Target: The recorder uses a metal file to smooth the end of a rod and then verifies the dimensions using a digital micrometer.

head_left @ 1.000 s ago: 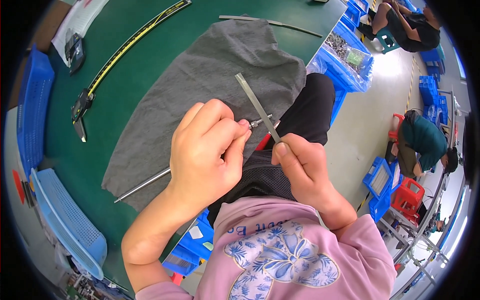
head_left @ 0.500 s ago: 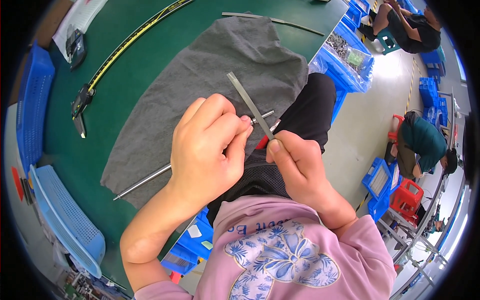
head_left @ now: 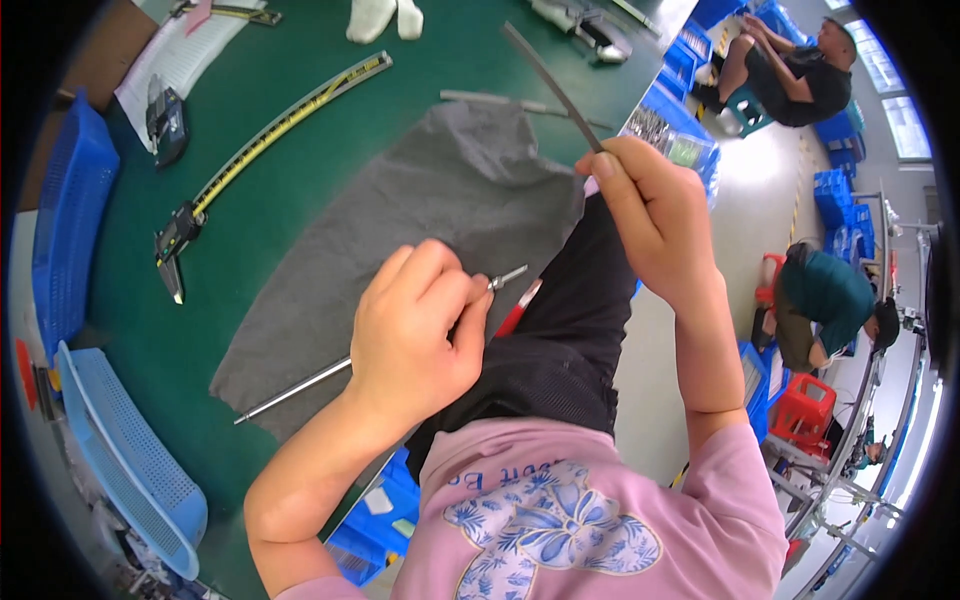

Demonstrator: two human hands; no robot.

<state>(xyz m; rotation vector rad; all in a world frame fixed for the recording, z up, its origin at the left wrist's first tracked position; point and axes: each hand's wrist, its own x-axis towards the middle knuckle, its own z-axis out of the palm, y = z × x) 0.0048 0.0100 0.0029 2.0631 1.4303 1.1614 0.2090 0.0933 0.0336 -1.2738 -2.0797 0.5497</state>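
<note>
My left hand (head_left: pixel 415 325) is closed around a thin metal rod (head_left: pixel 295 389). Its long end rests over the grey cloth (head_left: pixel 360 240), and the stepped tip sticks out past my thumb and forefinger. Raised to the right, near the cloth's far corner, my right hand (head_left: pixel 655 215) pinches one end of a narrow flat file (head_left: pixel 550 80). The file points up and to the left, apart from the rod. A similar flat strip (head_left: pixel 470 97) lies along the cloth's far edge, partly behind the file. Beside the rod's tip a red-and-silver object (head_left: pixel 518 308) shows by my lap.
A digital caliper (head_left: pixel 180 235) lies on the green table (head_left: pixel 290 60), left of the cloth. Blue baskets (head_left: pixel 130 440) line the left edge. White gloves (head_left: pixel 375 18) and another tool (head_left: pixel 590 30) lie at the back. Two people sit off to the right.
My right hand has lifted the file away from the rod, up and to the right. The left hand keeps the rod in nearly the same place. The view has shifted, showing more of the table's back.
</note>
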